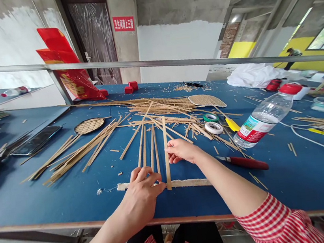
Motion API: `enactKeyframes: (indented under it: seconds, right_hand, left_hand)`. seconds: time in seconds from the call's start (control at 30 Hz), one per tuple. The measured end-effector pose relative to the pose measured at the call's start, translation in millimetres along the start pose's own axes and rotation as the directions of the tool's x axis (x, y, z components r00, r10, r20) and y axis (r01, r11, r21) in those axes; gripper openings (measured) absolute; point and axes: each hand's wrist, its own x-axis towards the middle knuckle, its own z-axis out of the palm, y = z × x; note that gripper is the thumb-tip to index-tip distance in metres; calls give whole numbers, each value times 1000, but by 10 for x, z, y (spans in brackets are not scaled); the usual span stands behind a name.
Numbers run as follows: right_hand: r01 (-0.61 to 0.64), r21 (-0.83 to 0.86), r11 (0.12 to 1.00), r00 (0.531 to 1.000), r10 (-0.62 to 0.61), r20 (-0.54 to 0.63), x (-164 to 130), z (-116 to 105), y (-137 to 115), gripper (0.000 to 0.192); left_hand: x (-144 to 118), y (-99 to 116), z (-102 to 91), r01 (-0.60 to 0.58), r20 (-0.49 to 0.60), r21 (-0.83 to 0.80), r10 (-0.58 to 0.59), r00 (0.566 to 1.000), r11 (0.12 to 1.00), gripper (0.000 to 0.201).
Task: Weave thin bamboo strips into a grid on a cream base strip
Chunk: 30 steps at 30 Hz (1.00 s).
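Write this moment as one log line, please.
left hand: presses strips onto tape | right hand: pinches one strip | knife: lying beside

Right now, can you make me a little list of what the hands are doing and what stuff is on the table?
left hand: left hand pressing the near ends of upright bamboo strips onto a tape strip
right hand: right hand pinching one wider strip
table: blue table
nearby right: red-handled knife, water bottle lying tilted, two tape rolls
nearby left: loose bamboo pile, round woven piece, phone
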Motion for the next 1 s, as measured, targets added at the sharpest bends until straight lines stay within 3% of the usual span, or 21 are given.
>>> enactKeyframes:
  seconds: [0.2, 0.43, 0.57, 1.0]
  right_hand:
    - [-9, -40, 999, 1000, 8, -14, 31, 45, 31, 19]
    - [8, -56, 998, 1000, -9, -14, 52, 51, 49, 18]
    - [3, -88, 996, 1000, -5, -25, 29, 65, 23, 18]
    - [12, -387, 922, 987, -73, -143, 29, 153, -5, 13]
  left_hand:
    - [4, 2, -14, 18, 13, -8, -18, 1000, 1000, 36]
    - [49, 44, -48, 27, -65, -26, -29, 997, 999, 37]
    - [55, 70, -30, -36, -12, -61, 36, 999, 997, 42]
    - [53, 82, 62, -16, -3, -42, 16, 1000, 999, 42]
